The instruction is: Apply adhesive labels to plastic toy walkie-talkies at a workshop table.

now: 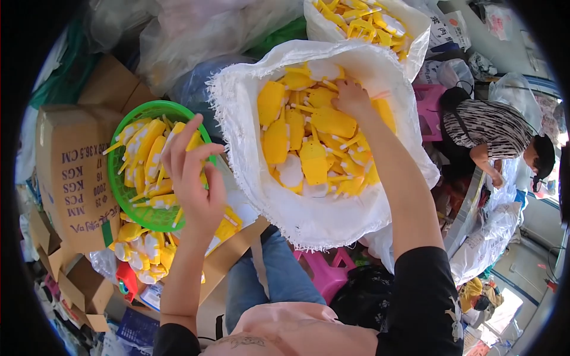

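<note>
My right hand [353, 99] reaches into a white woven sack [344, 224] full of yellow plastic pieces [333, 121], flat paddle shapes with narrow stems and some white parts. Its bent fingers touch pieces near the sack's far right side; whether they grip one is not clear. Over the right edge of a green plastic basket [119, 191], my left hand [199, 172] hovers with fingers spread and nothing in it. Similar yellow-and-white pieces [155, 148] lie piled in the basket, mostly with stems pointing toward its lower left.
A second sack [409, 56] of yellow pieces stands behind. More pieces [151, 252] lie below the basket, beside a cardboard box [74, 172]. A pink stool [323, 273] is near my legs. Another person [496, 121] works at the right, next to plastic bags.
</note>
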`<state>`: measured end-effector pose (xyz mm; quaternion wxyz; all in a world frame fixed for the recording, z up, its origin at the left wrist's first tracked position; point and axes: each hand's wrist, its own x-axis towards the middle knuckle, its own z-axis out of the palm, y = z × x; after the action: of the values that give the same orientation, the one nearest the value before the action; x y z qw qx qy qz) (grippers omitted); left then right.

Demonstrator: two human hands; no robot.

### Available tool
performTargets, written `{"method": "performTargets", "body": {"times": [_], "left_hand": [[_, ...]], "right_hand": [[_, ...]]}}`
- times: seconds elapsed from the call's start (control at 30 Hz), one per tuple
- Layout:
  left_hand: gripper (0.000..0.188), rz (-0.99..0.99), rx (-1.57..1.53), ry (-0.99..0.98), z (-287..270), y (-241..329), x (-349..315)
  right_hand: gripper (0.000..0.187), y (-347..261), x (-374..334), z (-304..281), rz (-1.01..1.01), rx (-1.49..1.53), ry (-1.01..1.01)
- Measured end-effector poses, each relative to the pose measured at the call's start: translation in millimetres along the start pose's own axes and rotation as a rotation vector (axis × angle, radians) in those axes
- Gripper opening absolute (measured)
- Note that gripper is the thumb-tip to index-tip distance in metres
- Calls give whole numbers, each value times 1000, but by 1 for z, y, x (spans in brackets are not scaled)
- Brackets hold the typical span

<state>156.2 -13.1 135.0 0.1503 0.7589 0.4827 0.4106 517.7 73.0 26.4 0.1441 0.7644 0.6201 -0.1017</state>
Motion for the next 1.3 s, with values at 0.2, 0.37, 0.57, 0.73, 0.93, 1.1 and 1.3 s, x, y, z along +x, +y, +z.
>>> {"method": "performTargets", "body": {"times": [0.2,0.37,0.57,0.73,0.93,1.1,1.3], "left_hand": [[26,-80,-46,15,-10,-10,-12],[26,-218,-195,77,-9,-12,-20],[27,-183,-239,-4,-37,-12,-31],[28,-327,-506,-93,-66,-19,-59],[116,-793,-1814,-549,-88,2,-40],[108,-1194,-1552,-449,-136,-43,-85],[57,-1399,-929,192,-188,-159,-151]], "right_hand": [[54,-38,-22,-30,-302,-26,51],[50,-66,-45,12,-427,-231,-7],[43,-73,-57,-19,-358,-222,53],[45,-118,-164,-128,-343,820,183],[82,-219,-241,-164,-356,1872,-572],[83,-239,-234,-117,-713,1543,-295],[60,-78,-141,-88,-353,436,197]]}}
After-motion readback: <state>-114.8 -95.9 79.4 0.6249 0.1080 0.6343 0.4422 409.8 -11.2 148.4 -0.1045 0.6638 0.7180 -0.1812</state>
